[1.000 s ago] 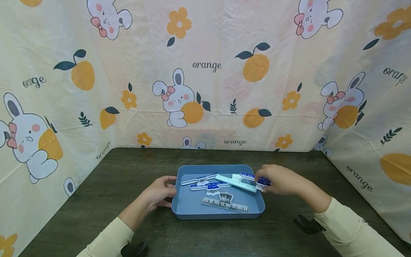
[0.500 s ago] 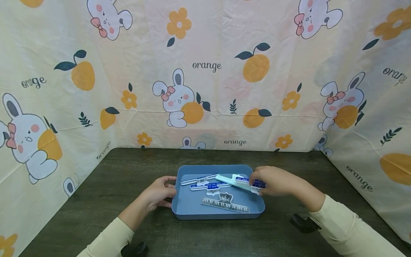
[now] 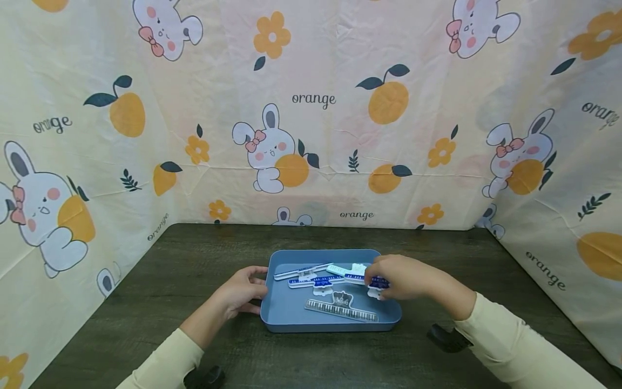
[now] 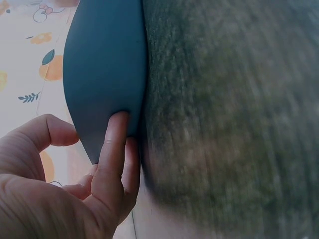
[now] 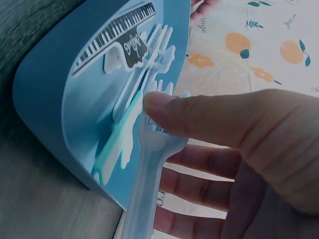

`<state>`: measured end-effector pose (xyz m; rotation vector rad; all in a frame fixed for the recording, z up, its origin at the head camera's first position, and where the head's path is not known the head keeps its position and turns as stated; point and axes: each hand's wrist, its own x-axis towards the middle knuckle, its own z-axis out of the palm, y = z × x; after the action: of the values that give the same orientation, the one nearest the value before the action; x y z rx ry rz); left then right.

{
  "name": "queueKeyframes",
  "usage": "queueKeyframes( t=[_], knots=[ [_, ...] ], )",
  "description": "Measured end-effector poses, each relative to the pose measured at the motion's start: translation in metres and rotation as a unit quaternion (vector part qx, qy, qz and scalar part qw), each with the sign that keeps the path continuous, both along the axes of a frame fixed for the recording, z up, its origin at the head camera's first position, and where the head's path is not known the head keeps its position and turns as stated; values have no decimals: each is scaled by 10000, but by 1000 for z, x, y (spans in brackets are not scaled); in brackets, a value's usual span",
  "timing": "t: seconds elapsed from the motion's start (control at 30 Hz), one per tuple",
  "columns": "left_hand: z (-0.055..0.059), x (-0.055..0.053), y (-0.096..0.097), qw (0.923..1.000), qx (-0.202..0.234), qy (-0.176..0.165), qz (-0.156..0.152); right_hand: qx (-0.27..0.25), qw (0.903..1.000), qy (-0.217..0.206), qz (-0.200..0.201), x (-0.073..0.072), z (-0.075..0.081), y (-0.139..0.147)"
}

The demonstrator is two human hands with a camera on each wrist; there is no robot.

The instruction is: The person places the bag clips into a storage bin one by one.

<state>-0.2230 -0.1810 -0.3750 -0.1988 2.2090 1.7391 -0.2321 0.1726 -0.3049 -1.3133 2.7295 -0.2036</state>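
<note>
A blue tray (image 3: 330, 327) stands on the dark table. My left hand (image 3: 243, 292) touches its left side, and in the left wrist view the fingertips (image 4: 118, 127) lie against the outer wall. Over the tray's right part, my right hand (image 3: 405, 278) pinches a long blue-and-white clip (image 3: 355, 279) between thumb and fingers, partly overlapping a mint-green clip (image 3: 337, 269). Also in the tray are another blue-and-white clip (image 3: 316, 282), a narrow clip (image 3: 301, 271) behind it and a piano-key-patterned clip (image 3: 342, 310) at the front.
The dark wood-grain table (image 3: 311, 362) extends all round the tray. A cloth backdrop (image 3: 330, 135) printed with rabbits and oranges encloses the back and both sides. Dark wrist-camera pieces (image 3: 449, 339) sit under the forearms.
My right hand has moved left and slightly toward the front with the blue-and-white clip, from the tray's right edge to farther inside it. The left hand keeps its place.
</note>
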Motion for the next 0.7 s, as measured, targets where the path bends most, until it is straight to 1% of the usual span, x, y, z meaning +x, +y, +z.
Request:
queueKeyframes(
  t=[0.2,0.37,0.53,0.6,0.7],
  knots=[
    [-1,0,0,10000,-17,-11,8,9,9996,-198,218,-1,-5,-11],
    [0,0,0,10000,-11,-33,14,-31,9990,-344,297,-3,-12,-16],
    [1,0,1,10000,-20,-36,10,-82,9988,-378,303,-2,-16,-20],
    [1,0,1,10000,-15,-18,17,-66,9989,-395,245,-2,-17,-20],
    [1,0,1,10000,-11,3,25,-68,9989,-376,269,-2,-17,-21]
  ],
)
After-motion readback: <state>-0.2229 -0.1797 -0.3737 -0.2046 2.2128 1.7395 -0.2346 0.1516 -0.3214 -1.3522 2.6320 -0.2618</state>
